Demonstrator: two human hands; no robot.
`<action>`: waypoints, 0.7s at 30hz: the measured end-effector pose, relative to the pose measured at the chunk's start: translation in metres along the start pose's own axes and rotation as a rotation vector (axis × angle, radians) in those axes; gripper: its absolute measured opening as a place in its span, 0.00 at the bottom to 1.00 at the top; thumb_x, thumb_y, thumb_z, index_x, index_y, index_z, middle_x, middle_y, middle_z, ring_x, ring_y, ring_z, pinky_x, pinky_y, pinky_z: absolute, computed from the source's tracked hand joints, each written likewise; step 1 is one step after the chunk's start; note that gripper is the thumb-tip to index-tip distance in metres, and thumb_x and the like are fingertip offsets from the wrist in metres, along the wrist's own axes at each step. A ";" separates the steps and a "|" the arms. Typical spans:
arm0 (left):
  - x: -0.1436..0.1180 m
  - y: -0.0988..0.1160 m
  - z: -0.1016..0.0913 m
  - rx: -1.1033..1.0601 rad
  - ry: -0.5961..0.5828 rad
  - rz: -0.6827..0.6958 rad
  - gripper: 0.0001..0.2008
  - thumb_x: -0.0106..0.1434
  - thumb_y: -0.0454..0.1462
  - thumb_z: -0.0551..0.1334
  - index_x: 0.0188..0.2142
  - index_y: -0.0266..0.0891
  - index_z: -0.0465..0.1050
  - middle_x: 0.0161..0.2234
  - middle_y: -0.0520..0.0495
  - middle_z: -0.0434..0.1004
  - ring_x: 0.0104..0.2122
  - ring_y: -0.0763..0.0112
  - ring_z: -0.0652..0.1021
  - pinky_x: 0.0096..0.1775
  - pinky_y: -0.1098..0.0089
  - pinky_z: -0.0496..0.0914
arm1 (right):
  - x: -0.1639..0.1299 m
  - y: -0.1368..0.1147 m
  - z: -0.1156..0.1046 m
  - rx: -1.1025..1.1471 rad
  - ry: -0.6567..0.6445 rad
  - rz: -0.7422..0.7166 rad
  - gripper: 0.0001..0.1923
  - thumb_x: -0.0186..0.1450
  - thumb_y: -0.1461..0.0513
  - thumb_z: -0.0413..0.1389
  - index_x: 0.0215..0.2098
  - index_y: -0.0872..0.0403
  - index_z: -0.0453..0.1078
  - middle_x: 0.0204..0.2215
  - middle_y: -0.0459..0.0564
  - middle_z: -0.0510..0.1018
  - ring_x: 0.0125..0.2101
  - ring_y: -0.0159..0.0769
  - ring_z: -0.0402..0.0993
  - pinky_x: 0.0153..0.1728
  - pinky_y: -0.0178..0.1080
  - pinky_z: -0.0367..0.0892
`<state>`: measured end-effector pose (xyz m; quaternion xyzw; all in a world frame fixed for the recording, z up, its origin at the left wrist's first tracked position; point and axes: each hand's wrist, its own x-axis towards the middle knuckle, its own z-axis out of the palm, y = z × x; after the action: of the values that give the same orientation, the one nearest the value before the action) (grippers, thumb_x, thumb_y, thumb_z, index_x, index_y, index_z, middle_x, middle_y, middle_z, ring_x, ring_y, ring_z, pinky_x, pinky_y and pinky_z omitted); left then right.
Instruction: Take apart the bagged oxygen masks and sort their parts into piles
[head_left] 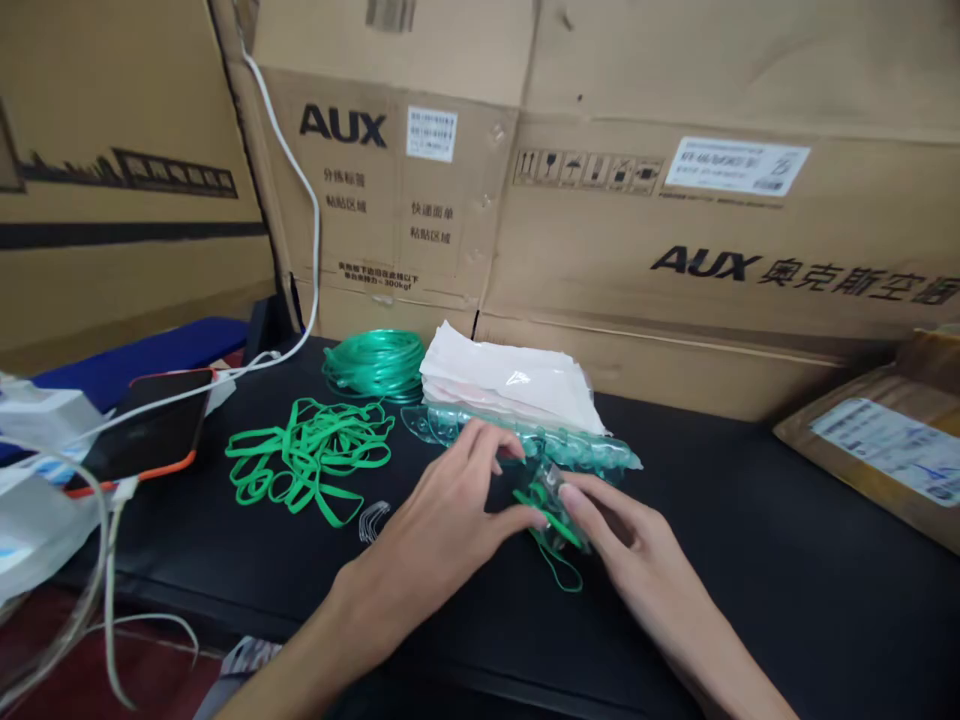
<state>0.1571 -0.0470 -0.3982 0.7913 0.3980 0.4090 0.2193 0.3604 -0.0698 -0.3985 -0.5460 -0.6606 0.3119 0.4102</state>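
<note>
Over the black table, my right hand (626, 535) pinches a small clear plastic packet (551, 483) with green strips in or around it; its exact kind is hard to make out. A thin green loop (561, 570) hangs from it. My left hand (457, 500) is curved beside the packet, thumb and fingers apart, with the thumb tip close to or touching the green strips. Just behind both hands lies a row of nested translucent green plastic pieces (570, 442). A loose heap of flat green bands (307, 455) lies to the left, near a few thin whitish pieces (373, 522).
A coil of green tubing (379, 362) and a stack of white packets (510, 380) sit at the back. Cardboard boxes (600, 240) wall off the rear. A phone (150, 425) and white cables (311, 240) are at left; a labelled parcel (885, 440) at right.
</note>
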 end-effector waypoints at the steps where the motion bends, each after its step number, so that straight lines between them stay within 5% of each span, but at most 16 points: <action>1: -0.002 -0.001 0.000 -0.001 0.035 -0.009 0.18 0.64 0.39 0.71 0.48 0.43 0.65 0.45 0.51 0.72 0.41 0.67 0.75 0.45 0.66 0.71 | 0.000 0.001 0.000 -0.008 0.033 0.011 0.24 0.68 0.44 0.57 0.52 0.50 0.79 0.40 0.50 0.85 0.43 0.47 0.81 0.42 0.40 0.77; 5: -0.009 0.004 -0.004 -0.143 -0.047 -0.055 0.18 0.67 0.37 0.69 0.53 0.47 0.68 0.47 0.55 0.77 0.32 0.74 0.74 0.40 0.71 0.70 | -0.002 -0.002 0.002 0.047 0.034 0.054 0.25 0.68 0.44 0.58 0.55 0.49 0.78 0.47 0.52 0.84 0.49 0.47 0.80 0.49 0.42 0.74; 10: -0.011 0.016 -0.010 -0.303 -0.203 -0.117 0.11 0.71 0.36 0.62 0.52 0.48 0.73 0.42 0.57 0.82 0.32 0.76 0.77 0.37 0.75 0.69 | -0.005 -0.009 0.004 0.117 -0.054 0.066 0.28 0.63 0.44 0.63 0.55 0.50 0.76 0.45 0.53 0.85 0.45 0.49 0.82 0.42 0.43 0.79; 14: -0.012 0.020 -0.011 -0.265 -0.308 -0.154 0.10 0.73 0.39 0.59 0.51 0.46 0.75 0.39 0.54 0.82 0.32 0.73 0.78 0.35 0.74 0.68 | -0.005 -0.011 0.004 0.152 0.021 0.049 0.24 0.62 0.46 0.65 0.50 0.50 0.77 0.44 0.52 0.84 0.46 0.47 0.82 0.44 0.40 0.78; 21: -0.008 0.013 -0.022 -0.136 -0.286 -0.159 0.10 0.73 0.41 0.60 0.40 0.45 0.80 0.31 0.58 0.80 0.29 0.74 0.75 0.35 0.73 0.65 | -0.003 -0.004 0.003 0.200 0.178 0.094 0.23 0.62 0.46 0.65 0.49 0.51 0.75 0.44 0.52 0.84 0.49 0.47 0.80 0.48 0.42 0.75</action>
<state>0.1424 -0.0600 -0.3810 0.7909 0.3953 0.2995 0.3584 0.3558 -0.0734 -0.3970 -0.5583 -0.5608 0.3454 0.5045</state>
